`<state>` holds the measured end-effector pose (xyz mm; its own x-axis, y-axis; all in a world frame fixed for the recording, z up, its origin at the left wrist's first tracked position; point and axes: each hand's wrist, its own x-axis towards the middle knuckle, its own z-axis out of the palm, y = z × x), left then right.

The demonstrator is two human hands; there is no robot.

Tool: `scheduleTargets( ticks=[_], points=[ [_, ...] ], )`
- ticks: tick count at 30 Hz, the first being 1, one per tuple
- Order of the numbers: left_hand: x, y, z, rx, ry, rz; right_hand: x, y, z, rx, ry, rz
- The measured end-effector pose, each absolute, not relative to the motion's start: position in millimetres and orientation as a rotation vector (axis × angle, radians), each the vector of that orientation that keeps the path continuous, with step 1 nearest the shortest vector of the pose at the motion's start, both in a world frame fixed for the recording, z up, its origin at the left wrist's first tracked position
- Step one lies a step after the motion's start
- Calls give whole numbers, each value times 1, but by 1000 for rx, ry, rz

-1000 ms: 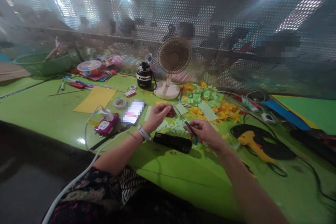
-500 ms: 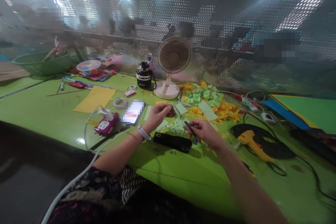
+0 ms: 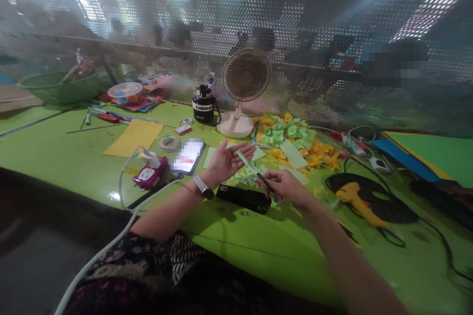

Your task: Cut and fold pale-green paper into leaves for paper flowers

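My left hand (image 3: 226, 162) is turned palm up, fingers stretched out and apart. Across its fingers lies a narrow pale green strip (image 3: 244, 158), close to the tip of a slim, dark-handled tool (image 3: 263, 180). My right hand (image 3: 284, 185) is closed round that tool's handle; whether it is scissors or tweezers I cannot tell. Small cut pale green paper pieces (image 3: 252, 174) lie in a heap behind the tool. Just below my hands is a black oblong object (image 3: 244, 199). Folded green paper flowers (image 3: 284, 130) and orange paper flowers (image 3: 320, 154) are piled beyond.
A lit phone (image 3: 188, 156), tape roll (image 3: 169, 143) and purple power socket (image 3: 150, 174) with a cable stand left. Behind are a fan (image 3: 236, 124) and black bottle (image 3: 203, 106). A yellow glue gun (image 3: 360, 204) lies right, by a black cord. Yellow paper (image 3: 135, 138) lies farther left.
My left hand has opened from a pinch and turned palm up, with the pale strip now visible across its fingers. My right hand keeps the slim tool, almost unmoved.
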<state>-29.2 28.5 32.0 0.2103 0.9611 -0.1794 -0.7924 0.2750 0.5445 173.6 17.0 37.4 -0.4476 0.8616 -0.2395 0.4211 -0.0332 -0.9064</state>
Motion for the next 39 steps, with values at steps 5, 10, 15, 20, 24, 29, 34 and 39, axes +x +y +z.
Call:
scheduleTargets(
  ticks=[5, 10, 15, 20, 24, 29, 34, 39],
  points=[
    [-25, 22, 37, 277, 489, 1256, 172, 17, 39, -1389, -1859, 1458],
    [-21, 19, 36, 235, 551, 1248, 172, 17, 39, -1429, -1860, 1442],
    [-18, 18, 33, 219, 539, 1248, 169, 18, 38, -1449, -1865, 1441],
    [-20, 21, 30, 183, 559, 1257, 172, 19, 37, -1313, -1831, 1541],
    [-23, 26, 27, 215, 592, 1289, 186, 26, 42, -1264, -1694, 1478],
    [-26, 31, 22, 339, 690, 1368, 207, 46, 39, -1610, -1690, 1108],
    [-27, 32, 21, 375, 713, 1372, 211, 58, 25, -1953, -1966, 547],
    [-28, 35, 18, 379, 731, 1381, 206, 59, 18, -2068, -2115, 280]
  ],
)
